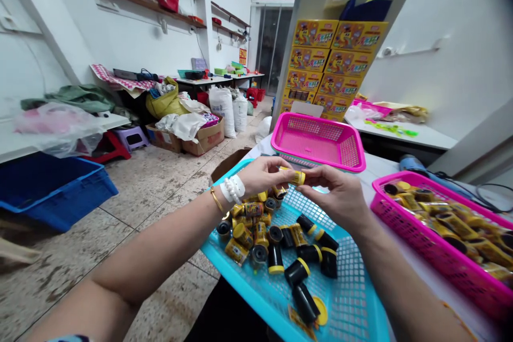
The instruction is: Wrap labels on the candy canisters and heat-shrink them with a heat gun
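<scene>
The left hand (262, 175) and right hand (339, 192) meet near the centre of the frame, gripping a small yellow-labelled cylinder (297, 177) between them: the left fingers close on one end, the right fingertips pinch the other. The cylinder is held up above the far part of a turquoise perforated basket (355, 278), which fills the lower centre.

In that basket, labelled yellow canisters (242, 235) crowd the left side, while black canisters with yellow rims (297, 271) lie scattered through the middle, with a loose yellow cap (321, 310) at the bottom. The black ones show no label on the sides in view, so they look like the less finished pieces, though this is a judgement.

At the right edge, a long magenta basket (420, 243) holds a heap of yellow-and-black canisters; whether these are finished cannot be told. Printed yellow cartons (340, 64) are stacked upper right of centre. The work seems midway, with many pieces left in the turquoise basket.
</scene>
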`<move>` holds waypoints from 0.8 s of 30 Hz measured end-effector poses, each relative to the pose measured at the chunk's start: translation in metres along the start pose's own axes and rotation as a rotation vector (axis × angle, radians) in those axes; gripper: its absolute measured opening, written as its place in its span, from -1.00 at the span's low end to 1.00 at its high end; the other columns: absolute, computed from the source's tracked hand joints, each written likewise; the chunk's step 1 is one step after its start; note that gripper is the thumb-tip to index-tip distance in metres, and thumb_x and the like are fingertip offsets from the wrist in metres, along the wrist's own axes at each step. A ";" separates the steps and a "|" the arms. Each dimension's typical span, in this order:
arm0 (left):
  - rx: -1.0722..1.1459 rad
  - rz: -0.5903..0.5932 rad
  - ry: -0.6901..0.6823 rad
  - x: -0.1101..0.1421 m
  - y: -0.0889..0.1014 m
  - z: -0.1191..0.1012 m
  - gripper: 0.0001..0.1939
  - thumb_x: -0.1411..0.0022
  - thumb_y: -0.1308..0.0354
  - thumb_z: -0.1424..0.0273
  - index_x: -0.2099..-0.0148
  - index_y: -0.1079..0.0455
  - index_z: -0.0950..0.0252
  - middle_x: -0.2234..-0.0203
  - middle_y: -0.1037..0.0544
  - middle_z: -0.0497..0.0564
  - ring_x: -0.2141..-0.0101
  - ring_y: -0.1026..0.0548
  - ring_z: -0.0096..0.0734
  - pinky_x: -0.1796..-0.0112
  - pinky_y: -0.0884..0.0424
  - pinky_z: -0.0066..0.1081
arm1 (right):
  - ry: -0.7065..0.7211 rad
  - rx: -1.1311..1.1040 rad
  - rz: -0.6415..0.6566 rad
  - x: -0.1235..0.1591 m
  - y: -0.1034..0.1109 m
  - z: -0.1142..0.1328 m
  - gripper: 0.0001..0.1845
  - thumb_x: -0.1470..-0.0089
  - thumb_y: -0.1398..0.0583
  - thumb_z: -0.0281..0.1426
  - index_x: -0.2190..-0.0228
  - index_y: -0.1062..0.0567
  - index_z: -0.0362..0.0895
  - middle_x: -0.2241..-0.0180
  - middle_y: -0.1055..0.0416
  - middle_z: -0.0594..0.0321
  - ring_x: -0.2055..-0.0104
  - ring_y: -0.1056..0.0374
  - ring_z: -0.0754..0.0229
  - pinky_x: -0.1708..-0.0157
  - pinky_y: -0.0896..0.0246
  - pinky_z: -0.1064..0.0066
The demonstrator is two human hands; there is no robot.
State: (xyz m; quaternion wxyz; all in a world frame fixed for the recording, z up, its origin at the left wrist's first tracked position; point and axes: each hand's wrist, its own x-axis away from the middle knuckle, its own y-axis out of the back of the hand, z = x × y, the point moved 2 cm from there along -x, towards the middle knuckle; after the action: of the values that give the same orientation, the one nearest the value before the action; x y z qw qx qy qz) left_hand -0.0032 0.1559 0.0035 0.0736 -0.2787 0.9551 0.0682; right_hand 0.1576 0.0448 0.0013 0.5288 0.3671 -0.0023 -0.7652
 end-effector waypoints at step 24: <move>0.580 0.216 0.262 0.002 -0.022 0.007 -0.60 -0.09 -0.38 0.12 0.27 -0.46 0.38 0.56 -0.52 -0.01 0.56 -0.44 -0.55 0.48 -0.34 -0.52 | -0.052 -0.563 0.078 -0.004 0.006 -0.005 -0.80 0.16 -0.47 -0.37 0.38 -0.66 0.01 0.31 -0.48 0.27 0.35 -0.52 0.20 0.44 -0.59 0.33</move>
State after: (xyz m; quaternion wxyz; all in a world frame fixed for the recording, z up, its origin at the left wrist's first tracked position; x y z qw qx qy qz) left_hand 0.0080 0.1374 -0.0060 0.0189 -0.1497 0.9601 -0.2353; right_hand 0.1657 0.0476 0.0022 0.6387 0.1858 0.1827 -0.7240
